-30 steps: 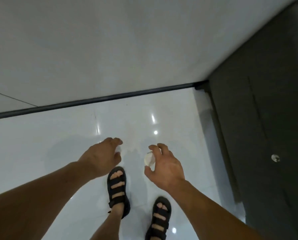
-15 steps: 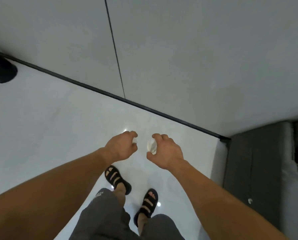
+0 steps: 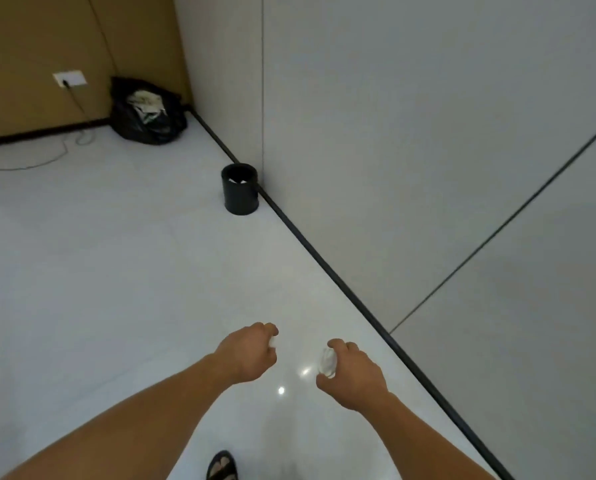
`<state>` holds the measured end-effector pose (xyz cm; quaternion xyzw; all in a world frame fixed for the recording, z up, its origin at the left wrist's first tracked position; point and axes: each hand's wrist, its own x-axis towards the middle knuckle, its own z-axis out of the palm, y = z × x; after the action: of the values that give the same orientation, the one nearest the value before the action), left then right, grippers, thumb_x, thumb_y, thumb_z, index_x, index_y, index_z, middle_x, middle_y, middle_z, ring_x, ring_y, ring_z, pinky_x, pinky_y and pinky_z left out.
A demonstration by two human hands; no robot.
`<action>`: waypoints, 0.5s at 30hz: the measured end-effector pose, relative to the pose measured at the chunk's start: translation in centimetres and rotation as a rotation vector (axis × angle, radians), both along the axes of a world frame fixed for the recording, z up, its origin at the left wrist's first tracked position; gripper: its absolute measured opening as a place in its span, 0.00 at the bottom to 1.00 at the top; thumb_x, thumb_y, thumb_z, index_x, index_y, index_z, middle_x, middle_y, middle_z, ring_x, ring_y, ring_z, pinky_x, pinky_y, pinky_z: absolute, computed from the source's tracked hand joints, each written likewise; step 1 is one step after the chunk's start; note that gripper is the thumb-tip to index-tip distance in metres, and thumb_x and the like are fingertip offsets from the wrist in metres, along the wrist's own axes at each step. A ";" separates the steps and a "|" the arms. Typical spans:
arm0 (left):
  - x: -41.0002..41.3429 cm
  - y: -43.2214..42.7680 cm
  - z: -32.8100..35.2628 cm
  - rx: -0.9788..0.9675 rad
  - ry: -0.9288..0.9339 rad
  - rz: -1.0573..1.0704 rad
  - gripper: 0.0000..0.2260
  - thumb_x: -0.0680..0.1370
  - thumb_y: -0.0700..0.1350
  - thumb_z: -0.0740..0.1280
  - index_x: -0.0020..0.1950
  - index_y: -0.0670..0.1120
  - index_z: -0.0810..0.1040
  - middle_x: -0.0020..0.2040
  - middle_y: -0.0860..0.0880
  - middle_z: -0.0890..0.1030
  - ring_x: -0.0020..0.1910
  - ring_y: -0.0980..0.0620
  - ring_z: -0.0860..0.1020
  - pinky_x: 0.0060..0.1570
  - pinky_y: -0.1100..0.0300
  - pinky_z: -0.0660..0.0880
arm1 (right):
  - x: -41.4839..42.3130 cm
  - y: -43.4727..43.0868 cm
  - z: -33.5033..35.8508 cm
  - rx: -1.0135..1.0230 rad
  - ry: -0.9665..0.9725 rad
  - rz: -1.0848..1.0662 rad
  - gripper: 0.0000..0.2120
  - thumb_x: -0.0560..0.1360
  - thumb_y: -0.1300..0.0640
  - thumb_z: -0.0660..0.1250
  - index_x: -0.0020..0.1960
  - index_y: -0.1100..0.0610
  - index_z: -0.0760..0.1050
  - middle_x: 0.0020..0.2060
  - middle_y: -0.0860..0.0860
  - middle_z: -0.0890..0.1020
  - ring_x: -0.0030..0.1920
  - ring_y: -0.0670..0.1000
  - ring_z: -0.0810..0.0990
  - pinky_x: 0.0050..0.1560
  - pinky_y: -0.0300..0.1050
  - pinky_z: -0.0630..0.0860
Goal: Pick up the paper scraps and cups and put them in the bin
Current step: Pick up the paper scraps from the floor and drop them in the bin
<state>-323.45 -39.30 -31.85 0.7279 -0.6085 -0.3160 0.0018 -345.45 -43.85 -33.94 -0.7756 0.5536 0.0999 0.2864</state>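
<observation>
Fingers (image 3: 266, 329) of the left hand (image 3: 250, 355) curl inward and pinch a small white paper scrap (image 3: 273, 342), of which only a bit shows past the knuckles. The right hand (image 3: 357, 377) grips a larger crumpled paper (image 3: 327, 361) between its curled fingers and thumb. Both hands are held out over the glossy white floor (image 3: 116, 289), near each other but apart, close to the floor's right edge where a dark baseboard (image 3: 324, 268) meets the grey wall (image 3: 393, 133).

Well ahead of the hands, the round black bin (image 3: 239, 194) stands upright on the floor, just beside that baseboard, with something white showing inside. In the far corner of the floor a black bag (image 3: 147, 123) slumps open. A cable (image 3: 30, 164) trails from a socket (image 3: 69, 78) on the brown wall. A sandal (image 3: 222, 465) shows at the bottom edge.
</observation>
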 end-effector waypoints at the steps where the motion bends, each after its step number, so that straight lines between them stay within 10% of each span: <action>1: 2.9 -0.1 0.6 -0.003 -0.008 0.043 0.20 0.80 0.51 0.58 0.72 0.50 0.65 0.67 0.49 0.72 0.62 0.47 0.74 0.59 0.57 0.70 | 2.9 -1.0 0.3 -0.004 -0.015 0.023 0.33 0.69 0.39 0.65 0.71 0.46 0.61 0.63 0.47 0.72 0.60 0.50 0.74 0.56 0.45 0.73; 15: 21.8 -11.8 3.0 -0.037 -0.084 0.198 0.21 0.80 0.50 0.58 0.73 0.49 0.64 0.68 0.48 0.71 0.63 0.46 0.73 0.62 0.55 0.71 | 24.1 -15.0 1.7 -0.076 -0.058 0.239 0.33 0.69 0.38 0.65 0.70 0.47 0.61 0.62 0.49 0.73 0.58 0.52 0.75 0.54 0.45 0.74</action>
<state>-301.64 -51.12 -28.87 0.7969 -0.5389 -0.2721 0.0208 -321.33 -58.80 -32.25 -0.8490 0.4520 0.0895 0.2587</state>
